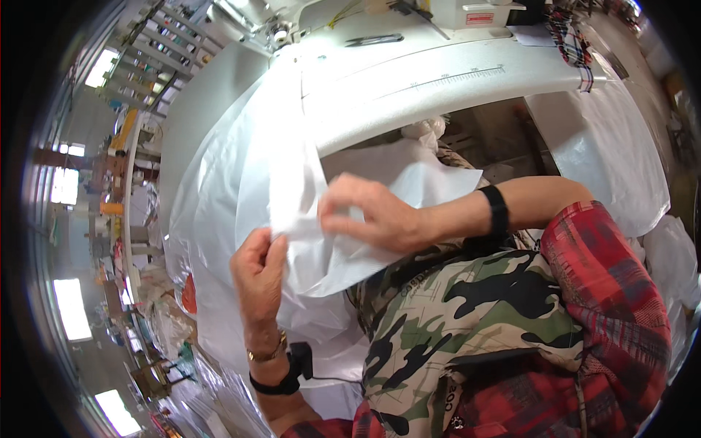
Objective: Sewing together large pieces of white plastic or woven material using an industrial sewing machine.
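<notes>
Pinching white fabric: left hand, right hand, over sewing table.

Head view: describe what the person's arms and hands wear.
The left hand is bare, with a gold bracelet and a black wristband carrying a small black box and cable. The right hand is bare, with a black wristband; red plaid sleeve is pushed up.

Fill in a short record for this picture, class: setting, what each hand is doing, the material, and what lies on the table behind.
Setting: sewing workstation with a white table
Left hand: pinches the edge of the white fabric
Right hand: fingers pressed on the same fabric, near the left
Fabric: thin, white, draped from the table down over the lap
Wrists: black bands on both; gold bracelet on the left
Behind: sewing machine, plaid cloth
</notes>
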Tool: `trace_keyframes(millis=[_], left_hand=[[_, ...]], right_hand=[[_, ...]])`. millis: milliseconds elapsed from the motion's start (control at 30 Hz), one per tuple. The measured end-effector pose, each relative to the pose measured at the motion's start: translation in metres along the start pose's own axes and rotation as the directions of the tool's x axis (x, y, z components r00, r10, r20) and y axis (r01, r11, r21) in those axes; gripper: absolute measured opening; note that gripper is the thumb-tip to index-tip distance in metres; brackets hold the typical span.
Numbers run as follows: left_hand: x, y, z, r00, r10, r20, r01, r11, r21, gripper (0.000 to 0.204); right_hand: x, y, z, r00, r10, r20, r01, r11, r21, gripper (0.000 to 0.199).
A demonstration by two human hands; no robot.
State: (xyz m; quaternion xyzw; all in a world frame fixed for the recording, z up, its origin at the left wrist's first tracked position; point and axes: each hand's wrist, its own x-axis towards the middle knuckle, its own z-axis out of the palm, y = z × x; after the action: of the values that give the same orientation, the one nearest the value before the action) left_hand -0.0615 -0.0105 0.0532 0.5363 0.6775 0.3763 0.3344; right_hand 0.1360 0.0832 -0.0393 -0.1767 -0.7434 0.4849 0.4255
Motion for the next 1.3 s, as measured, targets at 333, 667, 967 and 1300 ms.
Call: trace_keyframes(millis=[333,667,967,1300], left_hand=[[0.037,0.119,-0.053,0.832,0.506,0.228,-0.451,0.376,0.809,0.018],[-0.001,0.013,0.011,0.813,0.345,0.469,-0.563,0.258,0.785,0.007],[-0.016,-0.066,0.061,0.893,0.43,-0.131,-0.213,0.661,0.72,0.014],[-0.025,-0.064,0.07,0.899,0.093,-0.429,-0.087,0.996,0.032,0.04]], right_hand=[[0.111,-0.041,0.13,0.806,0.302,0.508,-0.393,0.916,0.078,0.044],[0.08,0.038,0.136,0.901,-0.28,0.332,0.177,0.935,0.307,0.016],[0.111,0.04,-0.017,0.714,-0.295,0.636,0.626,0.676,-0.389,0.009],[0.13,0.054,-0.027,0.709,-0.252,0.658,0.567,0.759,-0.32,0.008]])
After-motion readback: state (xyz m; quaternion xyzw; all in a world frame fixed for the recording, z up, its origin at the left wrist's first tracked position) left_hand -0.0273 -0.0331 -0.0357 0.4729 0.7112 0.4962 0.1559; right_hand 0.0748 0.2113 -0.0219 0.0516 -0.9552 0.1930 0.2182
